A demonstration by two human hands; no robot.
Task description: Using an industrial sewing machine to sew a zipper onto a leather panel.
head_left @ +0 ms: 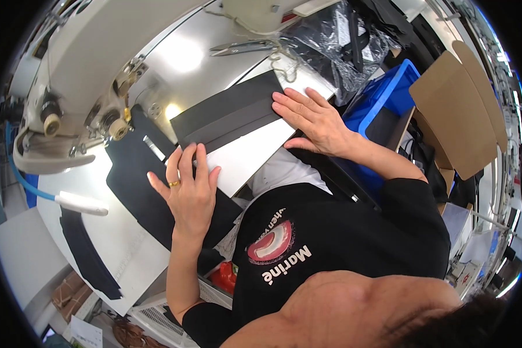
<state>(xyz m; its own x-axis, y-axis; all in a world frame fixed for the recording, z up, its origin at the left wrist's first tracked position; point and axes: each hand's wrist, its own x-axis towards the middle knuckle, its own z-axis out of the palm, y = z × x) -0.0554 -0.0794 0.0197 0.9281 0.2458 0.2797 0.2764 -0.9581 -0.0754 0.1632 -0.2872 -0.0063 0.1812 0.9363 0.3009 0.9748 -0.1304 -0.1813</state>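
Observation:
A flat black fabric panel (226, 110) with a fold line along its length lies on the white sewing table (238, 168). My right hand (319, 123) rests flat at its right end, fingers stretched out. At the panel's left end is my left hand (190, 188), its fingers spread, with the fingertips at the lower left corner. Under and beside that hand lies a larger black fabric piece (134, 174), partly hidden by the wrist. It has a small white mark near its upper edge. Neither hand grips anything.
A sewing machine (93, 40) stands at the left and back. Metal scissors (240, 48) and a cord lie behind the panel. Clear plastic bags (325, 49), a blue bin (383, 95) and an open cardboard box (458, 110) are at the right. A black strip (90, 255) lies far left.

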